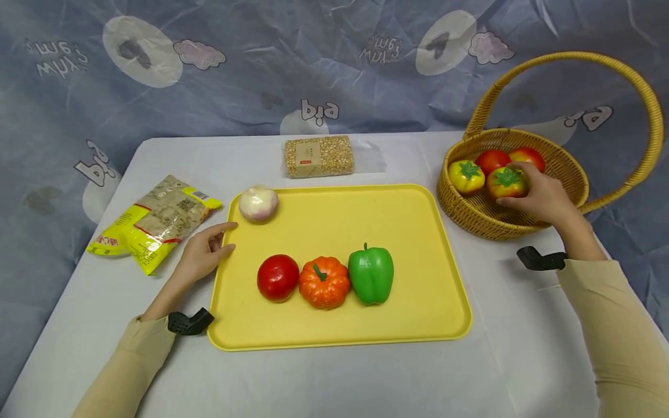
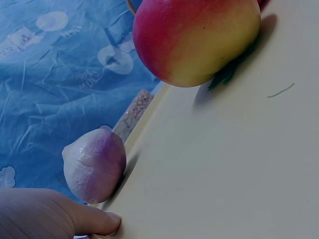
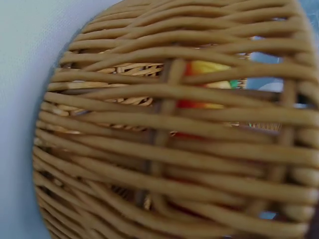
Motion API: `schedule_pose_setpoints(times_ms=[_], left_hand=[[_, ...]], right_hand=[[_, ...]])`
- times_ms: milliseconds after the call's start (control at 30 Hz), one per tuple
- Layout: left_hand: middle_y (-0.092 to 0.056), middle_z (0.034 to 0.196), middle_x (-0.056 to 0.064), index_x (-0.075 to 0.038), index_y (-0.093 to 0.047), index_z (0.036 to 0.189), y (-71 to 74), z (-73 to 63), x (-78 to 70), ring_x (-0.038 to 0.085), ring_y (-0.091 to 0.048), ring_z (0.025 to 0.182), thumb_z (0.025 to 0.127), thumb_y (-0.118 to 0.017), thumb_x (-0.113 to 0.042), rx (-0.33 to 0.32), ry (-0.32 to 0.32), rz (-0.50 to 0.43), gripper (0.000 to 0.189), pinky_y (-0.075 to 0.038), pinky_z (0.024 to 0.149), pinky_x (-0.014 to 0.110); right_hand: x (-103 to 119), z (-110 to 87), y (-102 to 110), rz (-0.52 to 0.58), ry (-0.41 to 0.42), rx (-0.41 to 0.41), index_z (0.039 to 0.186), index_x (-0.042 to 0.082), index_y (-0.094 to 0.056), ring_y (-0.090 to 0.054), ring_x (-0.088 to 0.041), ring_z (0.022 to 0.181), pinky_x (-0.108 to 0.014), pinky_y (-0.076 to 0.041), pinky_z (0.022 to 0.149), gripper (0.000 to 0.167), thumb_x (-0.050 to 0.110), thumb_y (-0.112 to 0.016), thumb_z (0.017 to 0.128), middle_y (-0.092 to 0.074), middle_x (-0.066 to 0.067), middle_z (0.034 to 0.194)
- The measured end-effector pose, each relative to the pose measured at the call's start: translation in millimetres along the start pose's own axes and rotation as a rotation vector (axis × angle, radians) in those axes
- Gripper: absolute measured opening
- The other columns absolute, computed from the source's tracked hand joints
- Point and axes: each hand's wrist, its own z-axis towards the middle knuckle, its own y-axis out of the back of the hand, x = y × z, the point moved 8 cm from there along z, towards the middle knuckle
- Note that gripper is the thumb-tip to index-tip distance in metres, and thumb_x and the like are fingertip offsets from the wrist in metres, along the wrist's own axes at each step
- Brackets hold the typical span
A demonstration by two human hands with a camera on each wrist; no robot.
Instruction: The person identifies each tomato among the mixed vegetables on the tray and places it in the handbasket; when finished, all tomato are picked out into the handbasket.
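In the head view my right hand [image 1: 546, 194] reaches into the wicker basket [image 1: 483, 223]. Its thumb and fingers grip a red-and-yellow tomato with green leaves [image 1: 507, 183]. A yellow one [image 1: 467, 176] and two red ones lie against it. My left hand [image 1: 201, 252] rests its fingertips on the left rim of the yellow tray [image 1: 418, 316], below a white-and-purple garlic-like bulb [image 1: 258, 204]. On the tray a red tomato [image 1: 278, 278], an orange pumpkin [image 1: 324, 283] and a green bell pepper [image 1: 371, 274] stand in a row. Basket weave [image 3: 164, 139] hides my right hand in its wrist view.
Behind the tray lies a clear pack of corn kernels [image 1: 319, 157]. Yellow-ended packets [image 1: 162, 220] lie left of the tray. The basket's tall handle [image 1: 648, 116] arches up and leans right. A patterned blue cloth [image 1: 334, 64] hangs behind the white table.
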Motion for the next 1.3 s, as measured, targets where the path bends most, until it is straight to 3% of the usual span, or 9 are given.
schedule_pose_setpoints(times_ms=[133, 333, 600, 967, 1300], left_hand=[[-0.045, 0.074, 0.007, -0.006, -0.057, 0.126, -0.4, 0.4, 0.6, 0.007, -0.039, 0.056, 0.086, -0.062, -0.008, -0.005, -0.006, -0.001, 0.04, -0.032, 0.051, 0.021], [-0.044, 0.073, 0.007, -0.005, -0.057, 0.126, -0.3, 0.6, 0.8, 0.007, -0.039, 0.055, 0.087, -0.062, -0.007, -0.006, -0.01, 0.002, 0.04, -0.032, 0.051, 0.021], [-0.045, 0.075, 0.007, -0.004, -0.057, 0.126, -1.1, -0.3, -0.4, 0.005, -0.038, 0.055, 0.086, -0.062, -0.007, -0.016, -0.015, -0.017, 0.04, -0.032, 0.051, 0.021], [-0.044, 0.076, 0.007, -0.005, -0.058, 0.126, -1.3, -0.4, 0.7, 0.006, -0.038, 0.054, 0.086, -0.063, -0.006, -0.02, -0.009, -0.016, 0.04, -0.032, 0.05, 0.02], [-0.045, 0.077, 0.008, -0.006, -0.057, 0.126, -0.9, 0.9, 1.6, 0.007, -0.038, 0.056, 0.087, -0.062, -0.007, -0.014, 0.0, 0.001, 0.04, -0.032, 0.051, 0.021]], right_hand=[[-5, 4.7, -8, 0.002, -0.019, 0.051, 0.143, 0.003, -0.02, -0.035, -0.055, 0.109, -0.065, -0.028, 0.091, 0.08, 0.03, -0.067, 0.085, -0.036, -0.037, 0.128], [-11, 9.4, -11, 0.013, -0.041, 0.059, 0.142, 0.0, -0.018, -0.03, -0.054, 0.113, -0.066, -0.025, 0.095, 0.078, 0.023, -0.066, 0.085, -0.032, -0.039, 0.129], [-17, 8.8, -9, 0.008, -0.077, 0.017, 0.14, -0.005, -0.017, -0.028, -0.056, 0.112, -0.066, -0.025, 0.095, 0.075, 0.01, -0.063, 0.083, -0.029, -0.043, 0.124], [-15, 5.5, -7, 0.025, -0.089, -0.036, 0.144, -0.004, -0.019, -0.025, -0.057, 0.115, -0.066, -0.024, 0.095, 0.079, 0.027, -0.063, 0.086, -0.026, -0.045, 0.129], [0, -0.9, 1, 0.04, -0.062, -0.132, 0.146, 0.001, -0.021, -0.027, -0.056, 0.116, -0.067, -0.025, 0.094, 0.072, 0.023, -0.06, 0.089, -0.03, -0.039, 0.129]])
